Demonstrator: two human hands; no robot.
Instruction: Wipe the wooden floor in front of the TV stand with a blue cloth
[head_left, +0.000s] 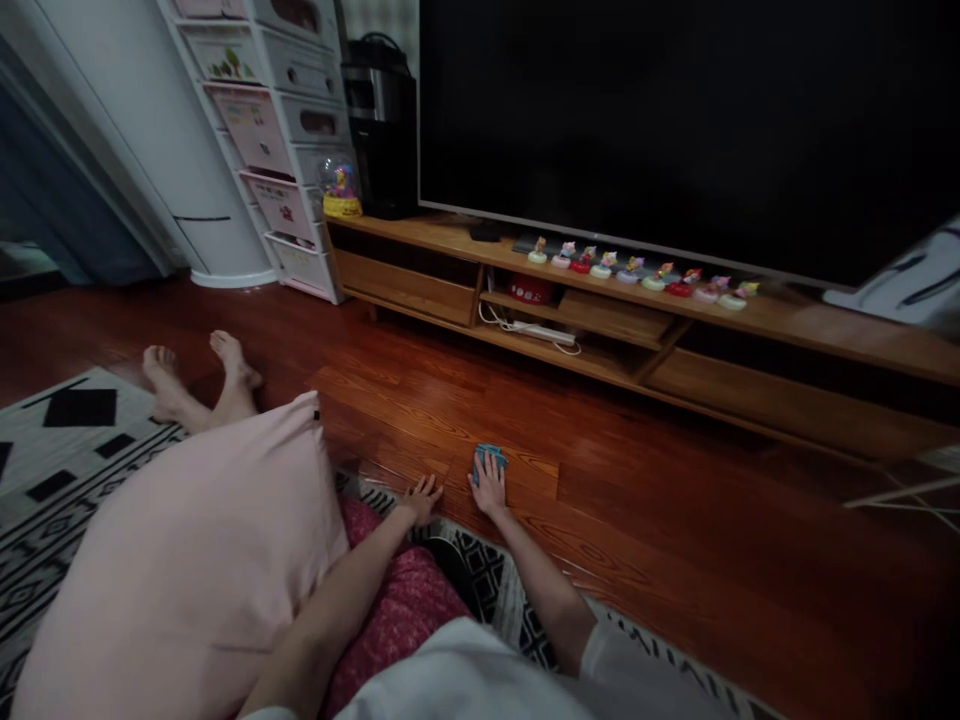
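Observation:
My right hand (489,484) lies palm down on the wooden floor with its fingers stretched out. Under its fingers are flat blue pieces (491,451), whose edges show beyond the fingertips; the hand covers most of them, and I cannot tell whether they are cards or cloth. To the left, at the rug's edge, my left hand (423,499) rests on the floor, fingers spread and nothing in them. A big pale pink pillow (202,530) leans beside my left arm.
Two bare feet (229,360) stick out beyond the pillow. A low wooden TV stand (409,285) runs ahead, bearing a large dark television (675,130) and a row of small figurines (630,268). A patterned rug (82,405) lies left; a drawer tower (281,150) stands behind.

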